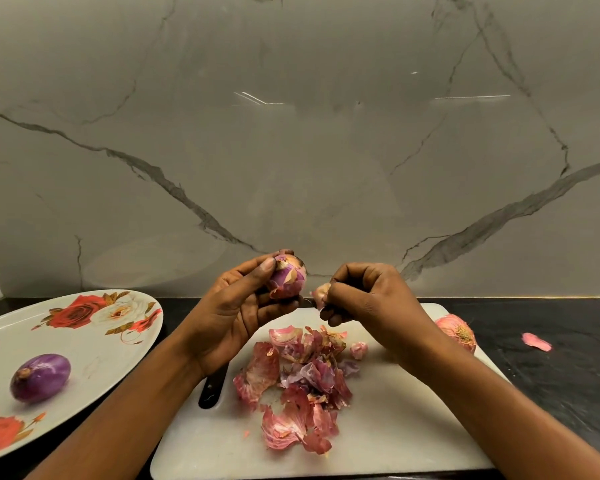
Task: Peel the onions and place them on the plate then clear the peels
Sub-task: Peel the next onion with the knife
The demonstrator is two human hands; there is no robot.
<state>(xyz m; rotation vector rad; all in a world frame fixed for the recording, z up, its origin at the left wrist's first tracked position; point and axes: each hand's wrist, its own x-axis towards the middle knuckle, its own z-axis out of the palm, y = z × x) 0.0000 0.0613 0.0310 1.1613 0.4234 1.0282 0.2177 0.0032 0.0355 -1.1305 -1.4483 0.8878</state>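
A single wide-angle view from the person's head looks forward and somewhat down across the counter (568, 393) to the marble wall (291, 133) behind its far edge. It sits close above the cutting board (413, 427), which runs to the frame's bottom; the wall fills the upper half.

Half-peeled onion (288, 277) in left hand (236, 306); peeled purple onion (40, 377) on floral plate (94, 344); pink peel heap (298, 382) on board (395, 431)
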